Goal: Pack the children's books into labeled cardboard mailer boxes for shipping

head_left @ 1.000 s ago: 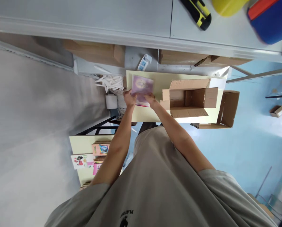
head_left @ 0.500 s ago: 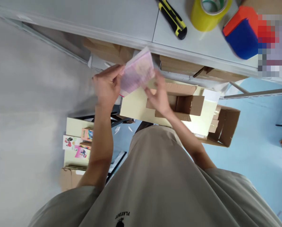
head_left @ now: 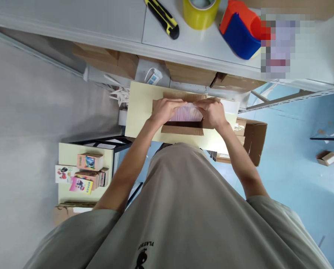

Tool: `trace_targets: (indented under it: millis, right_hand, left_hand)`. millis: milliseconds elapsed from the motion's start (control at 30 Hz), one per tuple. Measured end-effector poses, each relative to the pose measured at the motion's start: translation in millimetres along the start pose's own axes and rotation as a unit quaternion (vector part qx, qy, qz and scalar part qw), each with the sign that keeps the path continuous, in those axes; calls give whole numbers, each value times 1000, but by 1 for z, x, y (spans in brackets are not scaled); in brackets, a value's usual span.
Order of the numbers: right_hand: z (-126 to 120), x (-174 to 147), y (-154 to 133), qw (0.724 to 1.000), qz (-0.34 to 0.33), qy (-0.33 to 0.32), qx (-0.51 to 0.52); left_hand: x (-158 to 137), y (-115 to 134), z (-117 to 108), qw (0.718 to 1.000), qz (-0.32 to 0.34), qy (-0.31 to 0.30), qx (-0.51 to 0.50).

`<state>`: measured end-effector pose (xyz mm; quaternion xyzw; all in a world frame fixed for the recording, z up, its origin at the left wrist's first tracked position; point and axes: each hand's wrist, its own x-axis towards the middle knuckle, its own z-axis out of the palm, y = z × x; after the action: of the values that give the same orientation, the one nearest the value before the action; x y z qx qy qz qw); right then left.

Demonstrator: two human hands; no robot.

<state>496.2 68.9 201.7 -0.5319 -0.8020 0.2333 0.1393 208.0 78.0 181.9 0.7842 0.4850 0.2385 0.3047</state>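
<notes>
Two hands hold a purple booklet (head_left: 187, 114) in the mouth of an open cardboard box (head_left: 182, 130).
The left hand (head_left: 167, 111) and the right hand (head_left: 213, 113) are both closed in a narrow grip on the booklet's upper edge, one near each end, with the fingertips pointing toward each other; the cover shows between them, just above the box's near flap, though whether its lower edge touches the bottom cannot be told. The box sits on a cream table (head_left: 140, 108), and a larger open carton (head_left: 256, 144) stands beyond the table's right end. On the grey bench (head_left: 85, 22) ahead lie a yellow-and-black cutter (head_left: 164, 19) and, just beside it, a roll of yellow tape (head_left: 199, 18).
</notes>
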Motion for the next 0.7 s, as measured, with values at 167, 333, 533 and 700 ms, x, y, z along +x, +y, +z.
trace_targets:
  millis: [167, 333, 533, 700]
  right_hand:
    - [41, 0, 2, 994, 48, -80, -55]
    - [64, 5, -8, 967, 75, -197, -142]
    - [91, 14, -17, 955, 101, -235, -152]
    - [87, -8, -17, 978, 99, -152, -105]
  left_hand:
    - [-6, -24, 32, 995, -64, -79, 19]
    - [-10, -34, 59, 982, -115, -141, 46]
    - [-6, -32, 76, 959, -169, -189, 123]
    - [-27, -21, 65, 965, -133, -187, 125]
